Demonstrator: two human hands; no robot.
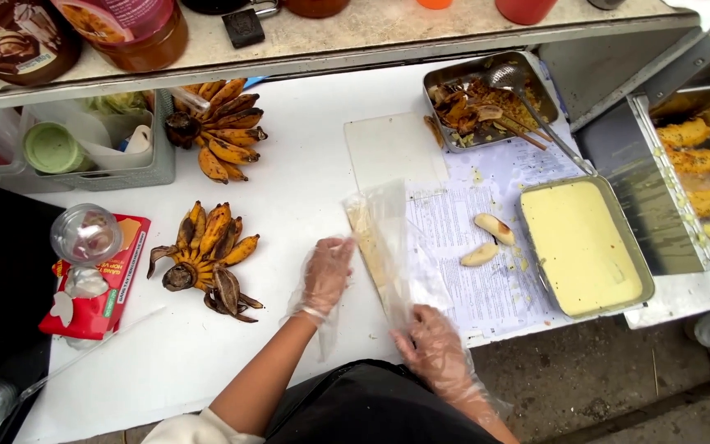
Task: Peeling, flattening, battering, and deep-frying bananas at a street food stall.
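Plastic sheet [388,247] lies flat at table [306,164] centre near edge w/ pale strip under it, right hand [435,347] pressing its near end, fingers spread, left hand [326,275] open at its left edge, both gloved, neither gripping; bananas [207,255] left, batter tray [585,247] right.

A white table [289,156] carries everything. On its far left stands a grey basket [154,168], with a bunch of ripe bananas [222,127] just right of it. A second banana bunch [207,251] lies nearer, and a red packet [100,288] sits at the left edge. Printed paper sheets [486,296] cover the right part, bearing two peeled banana pieces [486,240], a metal tray of pale yellow batter [581,247] and, farther back, a metal tray of fried scraps [486,103]. A clear plastic sheet [384,238] lies in the middle.
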